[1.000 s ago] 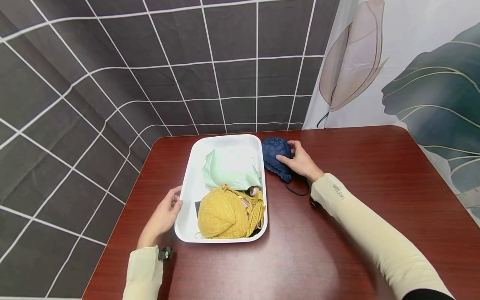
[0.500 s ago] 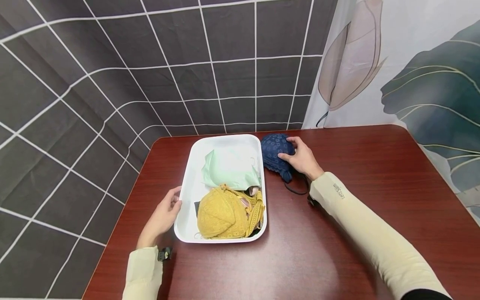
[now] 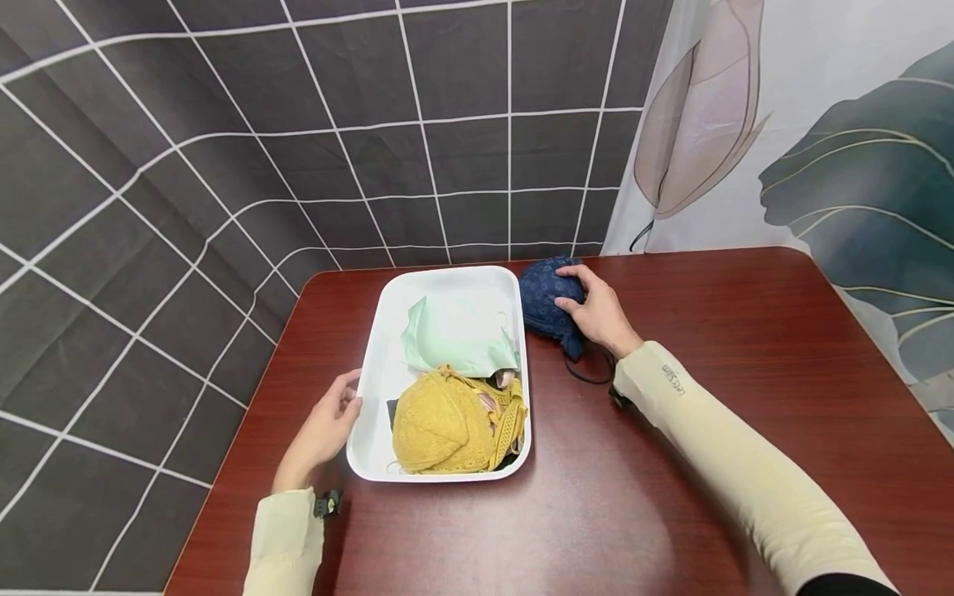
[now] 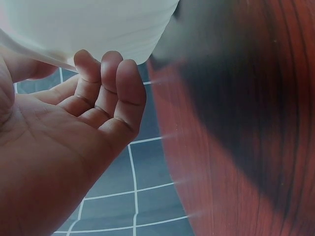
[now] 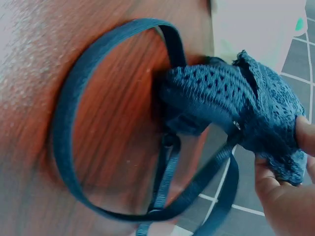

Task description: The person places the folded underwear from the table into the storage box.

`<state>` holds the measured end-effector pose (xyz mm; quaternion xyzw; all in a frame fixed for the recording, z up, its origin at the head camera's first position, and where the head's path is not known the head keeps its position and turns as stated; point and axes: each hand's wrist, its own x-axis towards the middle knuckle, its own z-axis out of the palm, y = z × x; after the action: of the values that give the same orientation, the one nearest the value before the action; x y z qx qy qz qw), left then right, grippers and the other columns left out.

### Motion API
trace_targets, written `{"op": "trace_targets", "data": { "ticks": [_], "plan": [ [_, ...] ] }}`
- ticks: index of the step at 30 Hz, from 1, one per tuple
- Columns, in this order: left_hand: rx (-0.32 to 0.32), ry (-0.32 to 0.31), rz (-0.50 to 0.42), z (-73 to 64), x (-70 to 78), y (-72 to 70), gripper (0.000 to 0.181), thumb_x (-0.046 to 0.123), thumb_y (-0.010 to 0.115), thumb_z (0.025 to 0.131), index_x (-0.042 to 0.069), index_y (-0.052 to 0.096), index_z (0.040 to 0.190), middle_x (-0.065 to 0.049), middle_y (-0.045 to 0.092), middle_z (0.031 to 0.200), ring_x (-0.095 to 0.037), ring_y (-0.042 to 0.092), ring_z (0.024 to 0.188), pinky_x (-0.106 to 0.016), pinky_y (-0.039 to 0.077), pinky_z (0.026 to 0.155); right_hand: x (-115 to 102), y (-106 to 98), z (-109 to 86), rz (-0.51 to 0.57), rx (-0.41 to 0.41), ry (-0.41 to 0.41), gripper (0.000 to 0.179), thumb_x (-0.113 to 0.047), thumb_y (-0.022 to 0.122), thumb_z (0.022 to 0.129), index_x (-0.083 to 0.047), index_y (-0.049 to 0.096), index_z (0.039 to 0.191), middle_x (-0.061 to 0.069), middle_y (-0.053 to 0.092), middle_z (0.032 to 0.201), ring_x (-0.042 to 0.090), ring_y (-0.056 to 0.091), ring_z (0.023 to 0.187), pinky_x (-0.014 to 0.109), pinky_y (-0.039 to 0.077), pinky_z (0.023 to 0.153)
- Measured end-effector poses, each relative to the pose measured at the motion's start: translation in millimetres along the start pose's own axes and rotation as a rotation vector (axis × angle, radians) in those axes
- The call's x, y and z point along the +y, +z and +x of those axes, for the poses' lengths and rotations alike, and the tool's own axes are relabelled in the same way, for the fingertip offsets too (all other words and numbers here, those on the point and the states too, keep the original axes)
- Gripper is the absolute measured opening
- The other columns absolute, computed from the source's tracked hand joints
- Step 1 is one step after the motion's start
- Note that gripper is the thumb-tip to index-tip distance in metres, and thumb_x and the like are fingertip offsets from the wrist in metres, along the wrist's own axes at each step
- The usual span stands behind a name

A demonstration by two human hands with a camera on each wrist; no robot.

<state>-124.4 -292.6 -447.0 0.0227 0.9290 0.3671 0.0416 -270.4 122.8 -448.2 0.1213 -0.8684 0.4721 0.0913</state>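
A navy lace bra (image 3: 550, 300) lies folded on the table against the right side of the white tray (image 3: 382, 331). My right hand (image 3: 602, 314) pinches the bra's right edge between thumb and fingers. In the right wrist view, the bra's dark strap (image 5: 74, 118) curves in a loop over the wood, and its lace cup (image 5: 275, 98) is between the fingers. On the tray's left side, my left hand (image 3: 320, 430) holds the rim, with curled fingertips against the outer wall in the left wrist view. A mustard-yellow bra (image 3: 440, 422) sits in the tray's near half.
Behind the yellow bra, a pale green, thin-looking packet (image 3: 458, 335) lies in the tray. The tray stands on a reddish-brown wooden table (image 3: 715, 331). Dark grid-patterned cloth (image 3: 462, 149) hangs along the back and left, with a leaf-print curtain (image 3: 805, 108) at the back right.
My right hand has shifted slightly up and away with the navy bra, whose cup has tilted and turned toward the back edge. The left hand and tray stay put.
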Motion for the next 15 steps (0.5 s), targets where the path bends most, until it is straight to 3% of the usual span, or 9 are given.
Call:
{"op": "trace_targets", "data": {
  "ticks": [11, 15],
  "plan": [
    [0.002, 0.008, 0.006, 1.1, -2.0, 0.4, 0.046, 0.007, 0.047, 0.097, 0.002, 0.035, 0.140, -0.015, 0.053, 0.101, -0.028, 0.054, 0.091, -0.042, 0.046, 0.077, -27.4, -14.5, -1.0, 0.096, 0.138, -0.134, 0.040, -0.001, 0.065, 0.087, -0.015, 0.057, 0.124, 0.014, 0.055, 0.126, 0.025, 0.056, 0.107, 0.043, 0.044, 0.088],
    [0.002, 0.011, 0.001, 1.6, -2.3, 0.9, 0.046, 0.007, 0.048, 0.097, 0.001, 0.035, 0.140, -0.015, 0.053, 0.101, -0.028, 0.053, 0.090, -0.042, 0.046, 0.077, -41.8, -19.8, -0.6, 0.138, 0.175, -0.195, 0.041, 0.000, 0.064, 0.087, -0.016, 0.057, 0.124, 0.011, 0.054, 0.127, 0.018, 0.057, 0.108, 0.040, 0.046, 0.087]
  ]
}}
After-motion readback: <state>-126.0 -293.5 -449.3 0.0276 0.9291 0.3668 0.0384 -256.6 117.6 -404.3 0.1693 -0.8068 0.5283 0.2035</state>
